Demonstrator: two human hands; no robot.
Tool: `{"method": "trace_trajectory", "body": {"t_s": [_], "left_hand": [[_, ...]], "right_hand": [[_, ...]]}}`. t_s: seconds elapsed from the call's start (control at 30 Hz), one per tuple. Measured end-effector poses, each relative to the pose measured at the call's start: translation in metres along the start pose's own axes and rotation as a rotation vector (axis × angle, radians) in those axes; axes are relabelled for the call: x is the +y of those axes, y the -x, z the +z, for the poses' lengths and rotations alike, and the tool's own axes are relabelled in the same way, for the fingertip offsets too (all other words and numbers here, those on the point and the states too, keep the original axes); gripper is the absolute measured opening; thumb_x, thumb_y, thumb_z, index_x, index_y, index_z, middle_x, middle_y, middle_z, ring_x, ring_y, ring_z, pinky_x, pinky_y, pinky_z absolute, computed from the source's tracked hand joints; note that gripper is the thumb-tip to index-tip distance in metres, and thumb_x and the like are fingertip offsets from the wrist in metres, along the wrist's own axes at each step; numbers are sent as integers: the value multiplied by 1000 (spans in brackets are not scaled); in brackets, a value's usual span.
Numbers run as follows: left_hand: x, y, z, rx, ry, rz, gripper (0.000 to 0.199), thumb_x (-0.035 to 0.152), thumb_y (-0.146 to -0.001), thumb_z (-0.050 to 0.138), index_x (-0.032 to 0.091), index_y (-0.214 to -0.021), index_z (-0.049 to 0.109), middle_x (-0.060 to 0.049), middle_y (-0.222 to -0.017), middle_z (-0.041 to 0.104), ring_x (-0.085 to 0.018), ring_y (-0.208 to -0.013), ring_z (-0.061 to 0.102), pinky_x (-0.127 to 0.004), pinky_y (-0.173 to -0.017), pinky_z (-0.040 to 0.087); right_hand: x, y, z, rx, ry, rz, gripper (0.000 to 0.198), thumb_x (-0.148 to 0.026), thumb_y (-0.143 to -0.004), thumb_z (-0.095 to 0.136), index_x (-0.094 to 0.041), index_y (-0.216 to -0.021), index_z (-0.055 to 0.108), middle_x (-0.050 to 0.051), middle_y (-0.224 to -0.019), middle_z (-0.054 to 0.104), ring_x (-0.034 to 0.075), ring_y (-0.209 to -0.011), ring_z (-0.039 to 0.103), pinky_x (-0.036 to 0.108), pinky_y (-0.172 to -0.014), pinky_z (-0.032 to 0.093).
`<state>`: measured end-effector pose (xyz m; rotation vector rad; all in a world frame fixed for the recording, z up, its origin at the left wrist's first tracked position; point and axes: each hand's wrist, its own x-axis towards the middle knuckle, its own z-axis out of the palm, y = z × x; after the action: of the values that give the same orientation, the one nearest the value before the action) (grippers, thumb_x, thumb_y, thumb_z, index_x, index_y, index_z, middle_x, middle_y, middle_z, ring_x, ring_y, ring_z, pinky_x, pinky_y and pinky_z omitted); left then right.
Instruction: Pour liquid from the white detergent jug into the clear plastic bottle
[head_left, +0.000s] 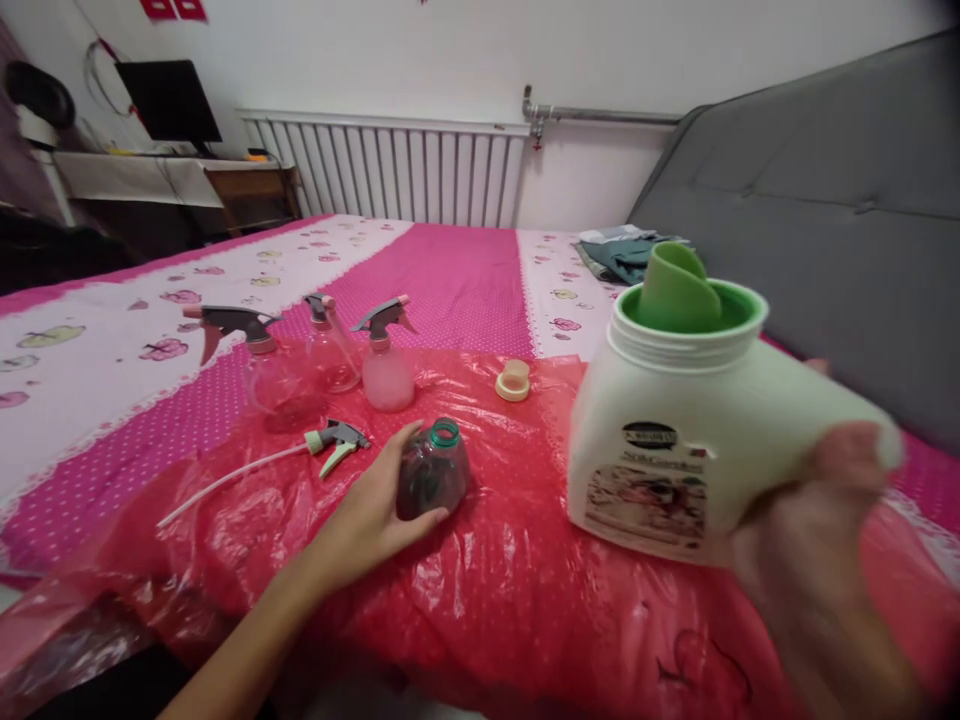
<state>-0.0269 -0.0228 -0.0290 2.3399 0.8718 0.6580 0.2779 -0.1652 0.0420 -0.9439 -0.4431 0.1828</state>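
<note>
My left hand [390, 500] is closed around a dark translucent spray bottle [442, 475] with a green neck and no spray head on it. That bottle stands upright on a red plastic sheet [510, 600]. On the right, my right hand [810, 540] grips the handle of a large pale detergent jug [660, 430], uncapped, with a green spout inside its mouth. A loose spray trigger [339, 440] with a long white tube lies left of my left hand. Beyond the bottle sits a small yellowish cap [514, 380].
Three spray bottles with heads stand at the back left: one at the left [274, 375], one behind [334, 350], one pink [388, 375]. Folded clothes [626, 255] lie near the grey headboard [817, 200]. A radiator [390, 170] lines the wall beyond the bed [465, 270].
</note>
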Motion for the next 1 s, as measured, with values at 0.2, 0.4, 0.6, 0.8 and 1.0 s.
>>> {"method": "trace_trajectory", "body": {"t_s": [0.2,0.4,0.6,0.8,1.0], "left_hand": [[10,-39,-13,0,191,57,91,51,-89,78,26,-160,28,-18,-159,51,-39,-146,55,-62,-125,43],[19,-65,-7,-208,319,141,86,50,-88,80,23,-155,34,-20,-159,49,-40,-144,57,-61,-124,45],[10,-64,-2,-345,330,137,93,49,-88,79,24,-161,28,-20,-163,47,-41,-146,56,-62,-125,43],[-3,-56,-2,-313,160,116,88,51,-94,71,29,-165,23,-18,-166,47,-41,-148,54,-65,-123,45],[-9,-47,1,-288,63,111,88,53,-92,74,34,-163,27,-14,-158,58,-42,-138,64,-61,-112,56]], "right_hand": [[10,-4,23,-81,-39,38,47,-70,-86,71,-23,-89,72,7,-107,76,25,-120,70,34,-102,63],[39,6,17,30,-120,130,59,-72,-71,81,-21,-98,73,9,-107,77,30,-110,74,40,-88,69],[57,4,9,40,-104,93,63,-74,-78,78,-19,-108,74,8,-111,77,29,-117,72,42,-96,67],[64,2,11,55,-22,66,62,-78,-86,70,-20,-104,77,8,-104,78,29,-118,72,44,-102,64],[66,12,11,51,81,-70,71,-83,-91,62,-19,-115,77,8,-98,78,29,-119,73,43,-108,60]]}}
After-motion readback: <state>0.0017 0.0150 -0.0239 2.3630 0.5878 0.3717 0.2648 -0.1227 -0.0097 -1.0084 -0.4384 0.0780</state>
